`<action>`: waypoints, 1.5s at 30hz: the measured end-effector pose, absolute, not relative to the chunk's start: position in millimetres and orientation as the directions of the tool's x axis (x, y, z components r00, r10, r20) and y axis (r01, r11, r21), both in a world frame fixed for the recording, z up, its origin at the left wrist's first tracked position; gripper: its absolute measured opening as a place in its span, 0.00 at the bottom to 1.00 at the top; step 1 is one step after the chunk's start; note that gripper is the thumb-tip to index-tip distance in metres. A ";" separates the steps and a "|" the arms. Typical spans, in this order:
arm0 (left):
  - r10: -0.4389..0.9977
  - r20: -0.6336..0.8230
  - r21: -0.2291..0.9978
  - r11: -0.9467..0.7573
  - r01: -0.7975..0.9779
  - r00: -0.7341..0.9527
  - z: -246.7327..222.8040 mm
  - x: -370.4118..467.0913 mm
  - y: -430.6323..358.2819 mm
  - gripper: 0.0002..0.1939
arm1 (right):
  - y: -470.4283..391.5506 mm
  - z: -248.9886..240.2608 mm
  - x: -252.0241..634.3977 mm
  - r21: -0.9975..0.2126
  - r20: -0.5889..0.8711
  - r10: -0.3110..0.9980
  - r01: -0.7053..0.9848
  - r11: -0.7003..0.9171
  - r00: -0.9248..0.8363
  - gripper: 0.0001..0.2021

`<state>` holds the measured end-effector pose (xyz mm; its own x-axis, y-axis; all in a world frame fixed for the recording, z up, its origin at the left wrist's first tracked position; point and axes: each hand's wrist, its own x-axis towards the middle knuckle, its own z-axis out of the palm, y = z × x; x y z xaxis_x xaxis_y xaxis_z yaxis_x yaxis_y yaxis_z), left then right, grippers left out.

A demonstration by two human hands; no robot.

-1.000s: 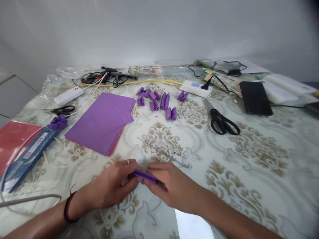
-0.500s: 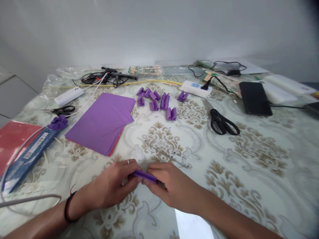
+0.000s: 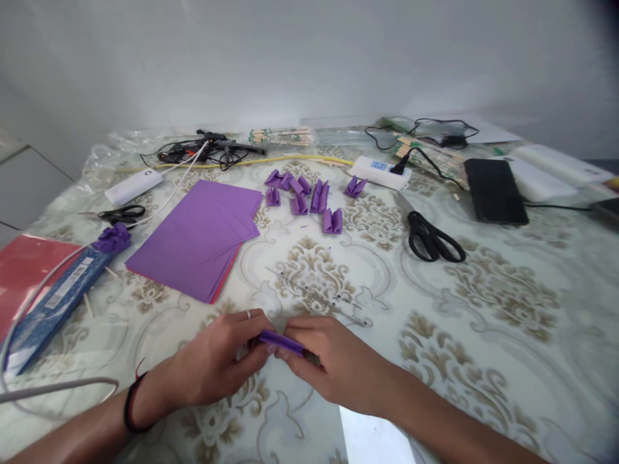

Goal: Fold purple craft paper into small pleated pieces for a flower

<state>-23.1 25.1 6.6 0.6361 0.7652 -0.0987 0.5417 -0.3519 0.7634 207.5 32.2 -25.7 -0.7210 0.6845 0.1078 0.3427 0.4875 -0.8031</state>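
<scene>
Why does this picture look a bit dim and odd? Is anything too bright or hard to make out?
Head view: soft, dull light, with only faint shadows near the left hand and right hand; head view: the white patch at the bottom edge looks washed out; head view: a dark smudge fills the top right corner; head view: the label's print is too small to read.

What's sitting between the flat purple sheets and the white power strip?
Several folded purple pieces lie between the purple sheets and the power strip, as the head view shows.

Soft, dim light; wide-angle stretch and a dark upper-right corner.
</scene>
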 end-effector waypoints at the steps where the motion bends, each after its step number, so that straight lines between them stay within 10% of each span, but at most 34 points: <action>1: 0.764 -0.100 0.766 -0.350 0.540 0.637 6.7 -23.1 25.0 0.08 | 32.1 -25.6 207.5 -0.803 0.108 0.686 0.344 0.487 -0.720 0.12; 45: 0.761 -0.111 0.758 -0.351 0.549 0.640 8.0 -23.3 24.8 0.09 | 32.0 -24.6 207.1 -0.815 0.134 0.689 0.316 0.486 -0.712 0.10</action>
